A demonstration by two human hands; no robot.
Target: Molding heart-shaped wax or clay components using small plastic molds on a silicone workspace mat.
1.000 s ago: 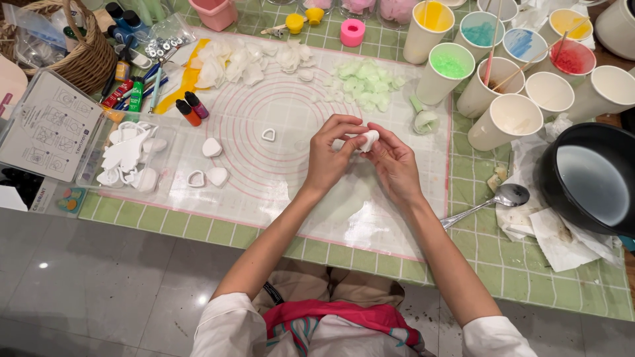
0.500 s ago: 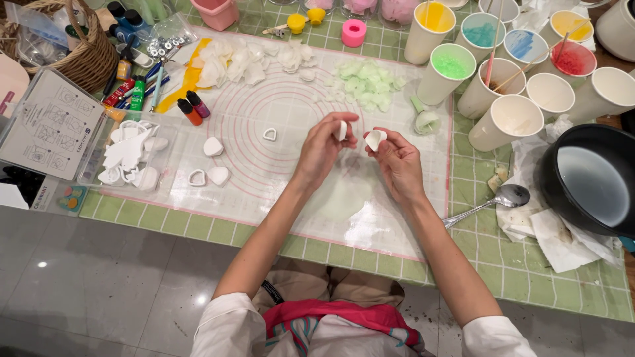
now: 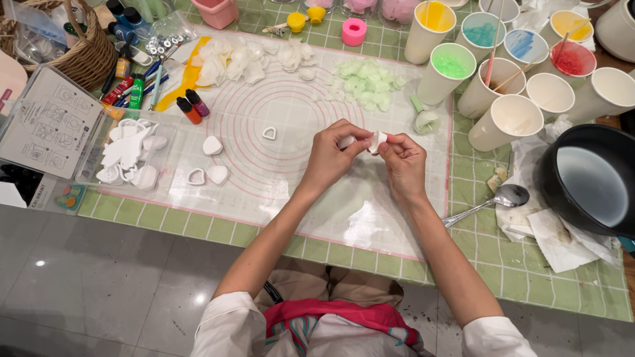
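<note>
Both hands are held together above the translucent mat (image 3: 278, 158) with pink rings that is spread on the counter (image 3: 529, 277). A small white piece (image 3: 378, 140) is pinched between the thumb and fingertips of the right hand (image 3: 405, 165); the grip there is closed on it, with the remaining fingers curled. A second small white piece (image 3: 346, 141) is grasped in the fingertips of the left hand (image 3: 329, 158), whose grip is likewise closed tightly, the fingers bent inward. The two pieces are held just beside each other; whether they touch cannot be told.

Just beyond the left grip, a small white heart-shaped cutter (image 3: 269, 133) is lying on the mat. Further beyond both grips, pale green petals (image 3: 364, 82) and white petals (image 3: 231, 63) are scattered. Well to the left of the left grip, white moulded shapes (image 3: 212, 145) are set out near a clear tray (image 3: 126, 155). To the right of the right grip, a metal spoon (image 3: 503, 198) is resting on the counter, and past it a black pot (image 3: 589, 182). Paper cups (image 3: 509, 119) of coloured material are standing beyond the right grip.
</note>
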